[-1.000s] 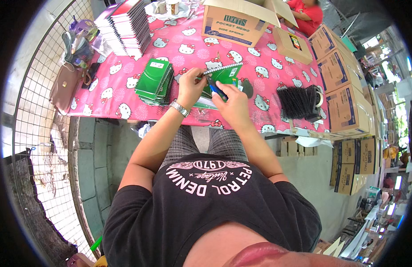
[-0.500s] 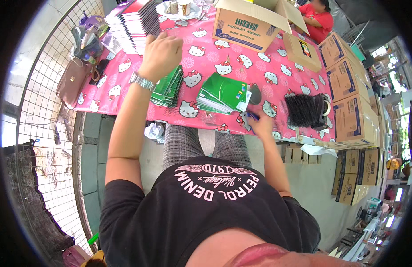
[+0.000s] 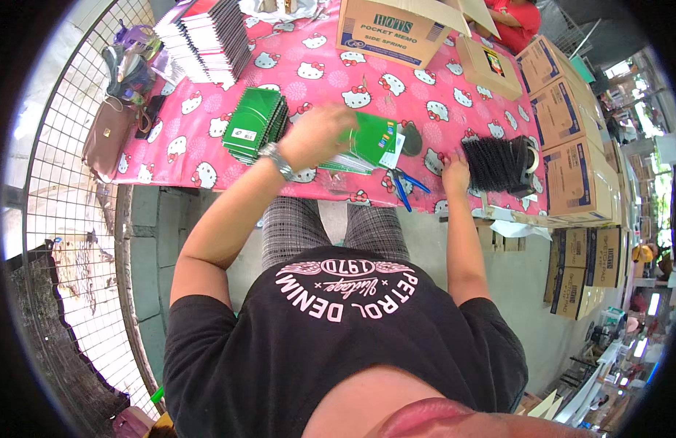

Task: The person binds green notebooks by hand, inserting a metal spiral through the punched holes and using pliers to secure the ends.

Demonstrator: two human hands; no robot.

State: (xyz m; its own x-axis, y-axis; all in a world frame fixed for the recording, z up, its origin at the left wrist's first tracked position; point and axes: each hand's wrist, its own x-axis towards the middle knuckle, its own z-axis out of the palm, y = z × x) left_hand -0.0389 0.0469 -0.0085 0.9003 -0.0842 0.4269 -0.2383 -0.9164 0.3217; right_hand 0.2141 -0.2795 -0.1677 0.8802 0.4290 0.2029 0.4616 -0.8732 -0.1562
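1. Covering part of the green pad pile (image 3: 377, 139) near the bench (image 3: 323, 89) front: left hand (image 3: 325, 137), blurred; grip could not be told.
2. Right hand (image 3: 455, 172): lay just beside black coils (image 3: 493, 166), fingers bent; hold unclear.
3. Green notebook stack (image 3: 252, 115): coiled, seemingly done; long axis pointed away from the person.
4. Pad pile: seemingly left uncoiled; long axis slanted left-to-right.
5. Pliers (image 3: 401, 190): lay unheld, handles spread nearward.
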